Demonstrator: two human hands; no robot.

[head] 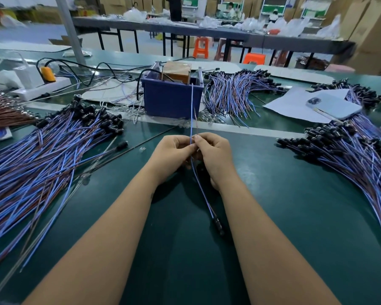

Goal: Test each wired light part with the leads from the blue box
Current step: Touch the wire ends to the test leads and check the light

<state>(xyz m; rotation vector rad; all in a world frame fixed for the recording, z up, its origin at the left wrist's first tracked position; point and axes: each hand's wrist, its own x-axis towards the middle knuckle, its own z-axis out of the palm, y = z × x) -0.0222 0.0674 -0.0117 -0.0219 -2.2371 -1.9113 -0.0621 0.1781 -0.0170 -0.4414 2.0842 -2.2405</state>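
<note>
A blue box stands at the middle back of the green table, holding a brown block with metal posts. One wired light part hangs between my hands, its black head low between my forearms. Its blue wire rises towards the box's front rim and its brown wire stands beside it. My left hand pinches the blue wire. My right hand pinches the brown wire right next to it. The hands touch at the fingertips.
Large piles of wired light parts lie at the left, at the right and behind the box. A phone rests on white paper at the back right. A white power strip sits at the back left.
</note>
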